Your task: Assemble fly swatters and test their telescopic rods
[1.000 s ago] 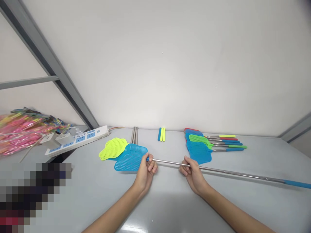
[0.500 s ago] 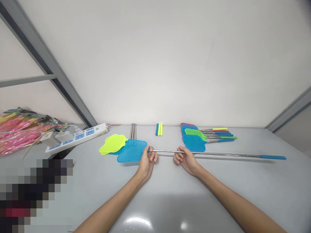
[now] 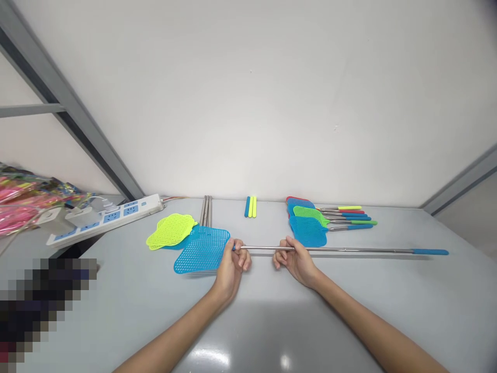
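Our left hand (image 3: 231, 263) pinches the blue swatter (image 3: 326, 249) at its neck, our right hand (image 3: 298, 262) its metal shaft (image 3: 264, 247); it spans left to right over the table (image 3: 256, 295), mesh head (image 3: 204, 251) leftward, handle (image 3: 430, 252) pointing right.

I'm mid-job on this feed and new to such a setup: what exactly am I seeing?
No machine: these are a person's bare hands, seen by a camera worn on their head, looking forward and down. The left hand holds a blue swatter where its head meets the metal rod; the right hand holds that rod farther along. On the table lie yellow heads, bare rods, three loose grips, a swatter pile and a power strip.
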A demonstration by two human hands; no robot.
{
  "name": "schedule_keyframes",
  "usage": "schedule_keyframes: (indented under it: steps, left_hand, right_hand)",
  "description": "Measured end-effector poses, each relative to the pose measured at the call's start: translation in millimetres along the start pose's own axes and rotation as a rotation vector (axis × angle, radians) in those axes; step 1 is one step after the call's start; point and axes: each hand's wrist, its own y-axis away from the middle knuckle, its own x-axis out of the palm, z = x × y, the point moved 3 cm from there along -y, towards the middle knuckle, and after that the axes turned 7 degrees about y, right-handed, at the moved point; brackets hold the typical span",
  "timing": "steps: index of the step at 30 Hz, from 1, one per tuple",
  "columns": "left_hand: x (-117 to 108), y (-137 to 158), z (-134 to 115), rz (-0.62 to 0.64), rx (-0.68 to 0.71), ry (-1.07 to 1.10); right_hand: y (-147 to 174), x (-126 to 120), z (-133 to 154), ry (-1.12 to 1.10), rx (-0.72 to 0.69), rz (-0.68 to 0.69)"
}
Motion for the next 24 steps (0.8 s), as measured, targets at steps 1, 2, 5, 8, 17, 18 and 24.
schedule_keyframes:
  steps: [1,2,5,8,17,18,24]
  left_hand:
    - [1.7,2.1,1.6,0.003,-0.003,0.003]
    - [3.4,4.1,3.2,0.005,-0.006,0.004]
    - [7.8,8.1,6.3,0.008,-0.005,-0.008]
    - [8.2,8.2,7.0,-0.014,-0.017,-0.026]
    - [2.4,7.1,7.6,-0.071,-0.034,-0.06]
    - [1.5,6.9,6.9,-0.076,-0.035,-0.056]
    - [-1.8,6.6,-0.7,-0.137,-0.001,-0.081]
  right_hand:
    - [0.1,1.2,-0.3,0.014,0.001,0.007]
    - [0.1,2.6,-0.7,0.032,0.003,0.016]
    - [-0.3,5.6,-1.8,0.071,0.006,0.037]
    - [-0.4,5.9,-1.7,0.08,-0.004,0.03]
    - [2.7,1.3,-1.2,0.096,-0.031,-0.023]
    - [2.8,1.0,-1.1,0.101,-0.032,-0.028]
    - [3.2,-4.2,-1.5,0.091,-0.05,-0.233]
